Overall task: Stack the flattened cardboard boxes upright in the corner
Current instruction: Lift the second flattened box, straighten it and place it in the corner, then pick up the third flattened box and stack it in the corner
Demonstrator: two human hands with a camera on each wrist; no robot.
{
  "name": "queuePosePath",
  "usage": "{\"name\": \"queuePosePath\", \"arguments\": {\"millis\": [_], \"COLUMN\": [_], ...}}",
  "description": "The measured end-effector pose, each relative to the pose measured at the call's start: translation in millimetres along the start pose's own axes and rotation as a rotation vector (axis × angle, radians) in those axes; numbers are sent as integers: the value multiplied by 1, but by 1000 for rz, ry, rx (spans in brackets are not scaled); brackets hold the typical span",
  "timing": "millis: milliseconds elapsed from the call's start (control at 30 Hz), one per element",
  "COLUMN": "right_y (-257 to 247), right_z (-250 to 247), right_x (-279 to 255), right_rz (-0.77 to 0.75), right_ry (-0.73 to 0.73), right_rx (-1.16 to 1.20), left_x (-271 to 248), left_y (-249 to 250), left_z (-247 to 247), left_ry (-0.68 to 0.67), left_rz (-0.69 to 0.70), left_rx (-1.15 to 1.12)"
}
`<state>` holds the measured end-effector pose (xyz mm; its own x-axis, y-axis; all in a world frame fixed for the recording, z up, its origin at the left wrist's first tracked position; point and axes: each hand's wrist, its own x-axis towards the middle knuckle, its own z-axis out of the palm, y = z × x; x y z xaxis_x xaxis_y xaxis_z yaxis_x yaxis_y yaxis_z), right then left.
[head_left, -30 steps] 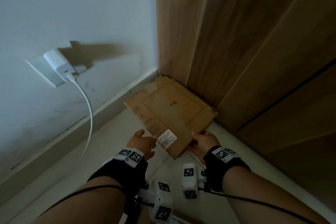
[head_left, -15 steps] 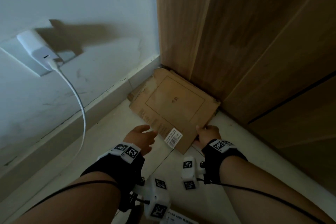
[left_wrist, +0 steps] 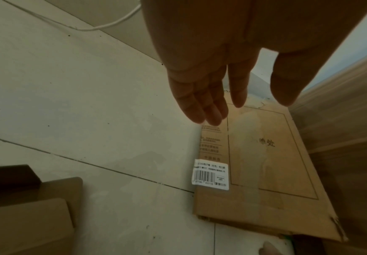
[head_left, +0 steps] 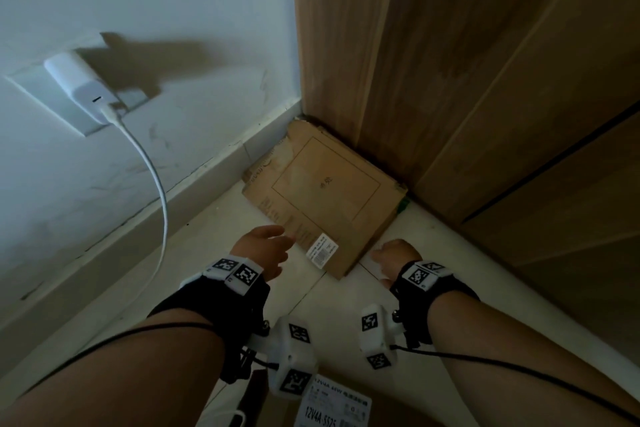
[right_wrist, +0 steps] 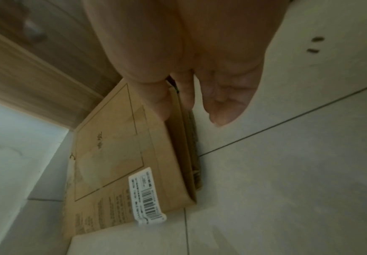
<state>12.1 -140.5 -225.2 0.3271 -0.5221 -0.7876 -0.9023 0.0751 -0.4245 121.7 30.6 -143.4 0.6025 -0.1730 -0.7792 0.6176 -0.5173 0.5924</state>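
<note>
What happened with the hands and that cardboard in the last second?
Both hands let go of the flattened brown cardboard box and drew back: the left hand now hovers open, the right hand is off its edge. The box stayed propped in the corner; the white charger is unchanged.

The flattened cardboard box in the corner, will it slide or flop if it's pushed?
The cardboard box looks thin and flat, so probably light and fairly stiff. On the smooth floor tiles it may slide. Its torn corner could bend easily.

One flattened box [head_left: 325, 198] in the corner; two hands; one charger [head_left: 78, 92].
</note>
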Motion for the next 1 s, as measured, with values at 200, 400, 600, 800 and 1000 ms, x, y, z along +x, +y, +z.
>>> {"name": "queuePosePath", "arguments": {"millis": [200, 400, 600, 800, 1000], "right_y": [21, 53, 92, 138, 182], "right_z": [5, 23, 14, 6, 4], "right_x": [-30, -57, -75, -78, -86], "right_rz": [13, 17, 60, 189, 381], "right_ry": [-94, -183, -111, -116, -46], "right_rx": [-34, -158, -248, -335, -81], "left_x": [-26, -49, -60, -64, -61], "left_y": [0, -17, -50, -63, -66], "left_z": [-6, -13, -18, -13, -9], "left_ry": [5, 18, 38, -12, -26], "left_rz": [40, 84, 30, 4, 0], "left_rx": [14, 54, 162, 180, 205]}}
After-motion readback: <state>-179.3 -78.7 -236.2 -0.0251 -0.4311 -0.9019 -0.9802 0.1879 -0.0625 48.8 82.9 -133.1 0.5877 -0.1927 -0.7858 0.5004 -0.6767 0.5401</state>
